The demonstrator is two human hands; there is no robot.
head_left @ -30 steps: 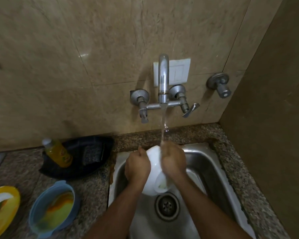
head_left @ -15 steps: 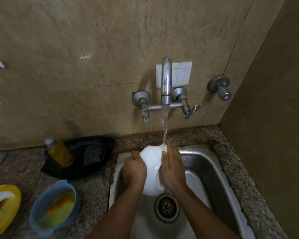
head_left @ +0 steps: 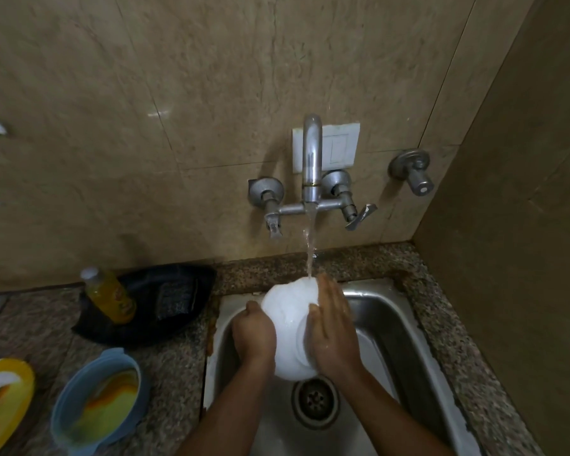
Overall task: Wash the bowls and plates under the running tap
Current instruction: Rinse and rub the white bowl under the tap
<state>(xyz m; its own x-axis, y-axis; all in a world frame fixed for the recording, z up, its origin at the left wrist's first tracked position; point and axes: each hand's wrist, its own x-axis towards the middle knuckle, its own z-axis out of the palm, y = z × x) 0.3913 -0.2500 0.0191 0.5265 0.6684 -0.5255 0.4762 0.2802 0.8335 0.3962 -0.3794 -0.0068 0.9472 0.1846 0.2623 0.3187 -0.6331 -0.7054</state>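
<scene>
At the near left edge of the granite table [head_left: 178, 366], a yellow plate [head_left: 4, 399] smeared with food was seen, and just right of it a blue bowl [head_left: 96, 399] holding yellow-orange residue. Farther back, a bottle of yellow liquid [head_left: 107, 296] was leaned on a black tray [head_left: 152, 304] in which a dark scrubber was laid. To the right, over the steel sink [head_left: 395, 327], a white bowl [head_left: 288, 324] was held tilted, its underside turned up toward the camera. Its left rim was gripped by the left hand [head_left: 252, 335] with curled fingers, while the right hand [head_left: 331, 330] was pressed flat, fingers straight, against the bowl's base. The bowl was thus kept between both hands, above the drain [head_left: 315, 401]. Water from the wall tap [head_left: 311, 159] was falling onto the bowl's far edge, just beside the right fingertips.
</scene>
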